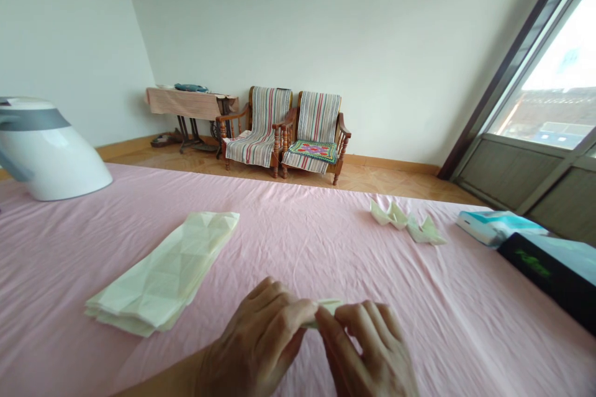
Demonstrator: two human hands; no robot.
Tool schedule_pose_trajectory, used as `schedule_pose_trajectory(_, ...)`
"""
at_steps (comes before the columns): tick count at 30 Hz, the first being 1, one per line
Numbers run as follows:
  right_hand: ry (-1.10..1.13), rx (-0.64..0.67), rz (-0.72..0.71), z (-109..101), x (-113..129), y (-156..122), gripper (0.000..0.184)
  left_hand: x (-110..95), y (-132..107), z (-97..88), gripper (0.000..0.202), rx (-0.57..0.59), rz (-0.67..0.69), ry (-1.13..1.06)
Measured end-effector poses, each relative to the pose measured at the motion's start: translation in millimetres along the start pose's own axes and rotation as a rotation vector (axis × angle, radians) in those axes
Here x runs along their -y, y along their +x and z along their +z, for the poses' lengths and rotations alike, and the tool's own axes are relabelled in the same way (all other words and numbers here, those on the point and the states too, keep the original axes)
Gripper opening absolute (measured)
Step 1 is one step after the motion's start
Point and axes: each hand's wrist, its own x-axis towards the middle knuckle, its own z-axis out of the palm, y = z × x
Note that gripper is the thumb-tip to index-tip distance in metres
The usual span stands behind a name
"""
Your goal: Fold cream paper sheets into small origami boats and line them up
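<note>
Between my fingers is a small piece of folded pale green paper (329,305), mostly covered by the hands. My left hand (265,335) is closed on its left end, thumb and forefinger pinching. From the other side my right hand (372,338) grips the same paper with bent fingers. To the left lies a stack of creased pale green paper sheets (162,267) on the pink tablecloth (261,236). Folded paper boats (424,231) of the same colour stand at the right, beyond my right hand.
A white and grey jug (69,155) stands at the far left. At the right edge are a blue and white packet (498,226) and a black box (549,273). Past the table are two wooden armchairs (311,130) and a cloth-covered sewing table (186,104).
</note>
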Motion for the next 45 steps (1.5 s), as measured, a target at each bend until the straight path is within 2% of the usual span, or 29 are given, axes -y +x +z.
schedule_pose_trajectory(3,0.058,-0.003,0.036,-1.4,-5.1,-1.5,0.018,4.6,0.7,-0.5,0.034,-0.011,0.016,-0.062)
schedule_pose_trajectory(6,0.168,0.015,0.18,1.3,-11.8,-7.1,0.019,13.7,3.3,0.0,0.03,-0.014,-0.057,-0.091)
schedule_pose_trajectory(9,0.25,0.059,0.305,8.2,-17.1,-15.6,0.017,21.0,5.7,0.2,0.022,0.02,-0.104,-0.102)
schedule_pose_trajectory(12,0.279,0.136,0.363,15.0,-19.4,-23.6,0.017,22.9,5.9,0.4,0.011,0.061,-0.091,-0.107)
schedule_pose_trajectory(15,0.299,0.203,0.346,18.8,-18.7,-26.9,0.017,21.9,4.2,1.2,0.009,0.09,-0.06,-0.122)
schedule_pose_trajectory(18,0.311,0.182,0.343,21.2,-16.9,-25.7,0.02,21.9,2.8,2.3,0.012,0.109,-0.033,-0.114)
schedule_pose_trajectory(24,0.28,0.235,0.347,25.7,-13.7,-26.5,0.021,19.6,4.2,0.7,0.02,0.162,0.086,0.042)
schedule_pose_trajectory(29,0.134,0.26,0.207,24.5,-9.0,-31.8,0.019,12.9,3.3,-2.0,0.026,0.233,0.195,0.215)
schedule_pose_trajectory(32,0.145,0.272,0.183,25.4,-9.1,-33.4,0.018,13.7,1.7,-0.5,0.026,0.251,0.173,0.21)
schedule_pose_trajectory(37,0.194,0.32,0.264,29.1,-12.0,-33.9,0.018,18.3,1.9,2.9,0.03,0.281,0.062,0.123)
schedule_pose_trajectory(42,0.201,0.367,0.237,25.8,-14.0,-34.2,0.01,17.1,5.5,2.0,0.031,0.309,0.064,0.072)
schedule_pose_trajectory(45,0.236,0.394,0.218,21.1,-14.0,-35.1,0.016,16.0,7.5,1.3,0.028,0.348,0.062,0.047)
